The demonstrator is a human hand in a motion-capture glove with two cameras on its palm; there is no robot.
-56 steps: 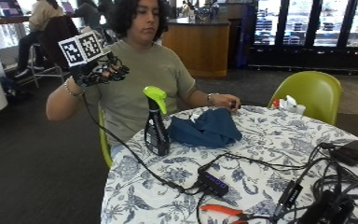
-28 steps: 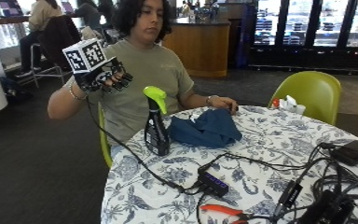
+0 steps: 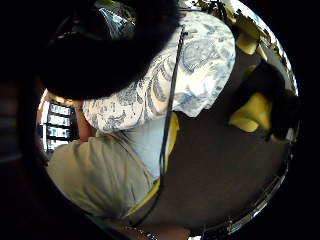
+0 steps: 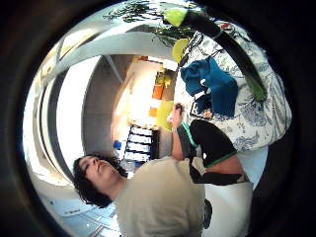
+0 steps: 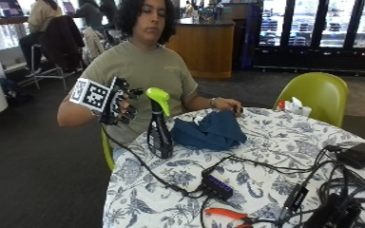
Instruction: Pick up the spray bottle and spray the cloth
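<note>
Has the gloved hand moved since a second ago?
Yes. The gloved right hand has come down from shoulder height toward the spray bottle, now level with its green head, not touching it.

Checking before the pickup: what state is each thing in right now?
Black spray bottle with green trigger head: upright on table, untouched.
Dark blue cloth: crumpled beside the bottle, bare hand at its far edge.
Black-gloved right hand: raised near the trigger head, fingers relaxed, holding nothing.

Bright daylight from windows, soft shadows, palm views warped, dark-edged, slightly blurred
</note>
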